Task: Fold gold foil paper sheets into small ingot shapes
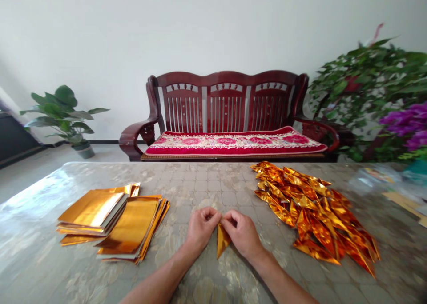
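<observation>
A small folded piece of gold foil paper [223, 241] tapers to a point toward me at the table's middle. My left hand [204, 226] pinches its far end between thumb and forefinger. From the other side my right hand [243, 232] grips the same end, the fingertips of both hands nearly meeting. The hands hide the paper's upper part. To the left lie two stacks of flat gold foil sheets [133, 224], somewhat fanned. On the right is a heap of folded, pointed gold foil pieces [310, 206].
A patterned cover spreads over the table [187, 184]. Clear plastic bags [375, 177] and tan card strips [405, 204] lie at the far right. Behind stands a dark wooden bench [227, 104] with a red floral mat [233, 144]. Potted plants [65, 113] flank it.
</observation>
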The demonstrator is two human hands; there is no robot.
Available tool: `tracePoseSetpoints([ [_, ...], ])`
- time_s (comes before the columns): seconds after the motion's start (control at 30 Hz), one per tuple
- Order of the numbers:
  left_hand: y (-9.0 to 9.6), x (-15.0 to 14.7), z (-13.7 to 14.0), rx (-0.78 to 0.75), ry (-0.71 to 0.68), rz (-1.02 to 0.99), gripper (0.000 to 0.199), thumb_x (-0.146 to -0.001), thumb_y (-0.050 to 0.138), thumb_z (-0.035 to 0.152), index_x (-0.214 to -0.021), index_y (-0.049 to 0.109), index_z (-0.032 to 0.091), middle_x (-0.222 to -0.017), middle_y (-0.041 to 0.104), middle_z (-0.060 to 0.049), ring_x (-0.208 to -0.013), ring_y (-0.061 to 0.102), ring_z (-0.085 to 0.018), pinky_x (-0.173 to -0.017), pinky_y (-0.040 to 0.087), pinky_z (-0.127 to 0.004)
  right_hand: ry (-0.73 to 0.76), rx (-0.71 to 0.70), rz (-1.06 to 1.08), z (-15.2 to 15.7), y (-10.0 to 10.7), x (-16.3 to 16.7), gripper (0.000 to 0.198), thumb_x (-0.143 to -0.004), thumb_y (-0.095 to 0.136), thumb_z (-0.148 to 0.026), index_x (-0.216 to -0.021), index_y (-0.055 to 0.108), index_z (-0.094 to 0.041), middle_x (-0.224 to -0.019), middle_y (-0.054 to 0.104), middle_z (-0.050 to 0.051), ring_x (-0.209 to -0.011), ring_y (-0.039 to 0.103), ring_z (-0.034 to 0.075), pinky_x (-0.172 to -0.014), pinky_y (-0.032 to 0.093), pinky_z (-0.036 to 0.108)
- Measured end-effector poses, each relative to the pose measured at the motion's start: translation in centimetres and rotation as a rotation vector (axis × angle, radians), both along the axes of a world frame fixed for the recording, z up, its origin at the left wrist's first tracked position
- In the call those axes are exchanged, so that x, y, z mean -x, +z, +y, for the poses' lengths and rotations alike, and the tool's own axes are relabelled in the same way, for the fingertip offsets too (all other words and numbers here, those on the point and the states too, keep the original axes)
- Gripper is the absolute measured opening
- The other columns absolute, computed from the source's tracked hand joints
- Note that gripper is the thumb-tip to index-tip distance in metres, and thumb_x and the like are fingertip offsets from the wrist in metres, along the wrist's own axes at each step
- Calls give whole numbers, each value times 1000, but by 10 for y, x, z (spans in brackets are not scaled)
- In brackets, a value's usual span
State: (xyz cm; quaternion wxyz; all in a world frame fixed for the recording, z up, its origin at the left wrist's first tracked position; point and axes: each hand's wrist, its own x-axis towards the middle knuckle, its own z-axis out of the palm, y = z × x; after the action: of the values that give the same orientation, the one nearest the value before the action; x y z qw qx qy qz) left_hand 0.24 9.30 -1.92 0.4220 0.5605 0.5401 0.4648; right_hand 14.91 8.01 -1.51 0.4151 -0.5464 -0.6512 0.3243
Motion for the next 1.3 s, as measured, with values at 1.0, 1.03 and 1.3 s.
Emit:
tracePoseSetpoints([
  [1.0,0,11,-7,-279,-240,10,16,-87,62,27,-91,77,21,-78,66,-4,-62,60,-13,-61,49,-24,-218,235,814,13,2,-11,39,-63,81,-49,-77,64,-17,-63,62,-1,-52,52,12,-44,41,21],
  [1.03,-2,12,-6,-291,-212,5,17,-88,61,28,-91,76,21,-79,67,-4,-62,60,-13,-60,49,-24,-208,228,817,13,3,-11,39,-63,81,-48,-77,63,-17,-64,63,-1,-54,54,13,-45,42,22],
  [1.3,-13,16,7,-178,60,-97,15,-77,68,28,-87,72,17,-76,72,-3,-69,66,-15,-66,51,-24,-154,149,654,14,-2,-15,29,-66,78,-40,-74,60,-19,-63,61,-2,-54,50,12,-45,37,20],
])
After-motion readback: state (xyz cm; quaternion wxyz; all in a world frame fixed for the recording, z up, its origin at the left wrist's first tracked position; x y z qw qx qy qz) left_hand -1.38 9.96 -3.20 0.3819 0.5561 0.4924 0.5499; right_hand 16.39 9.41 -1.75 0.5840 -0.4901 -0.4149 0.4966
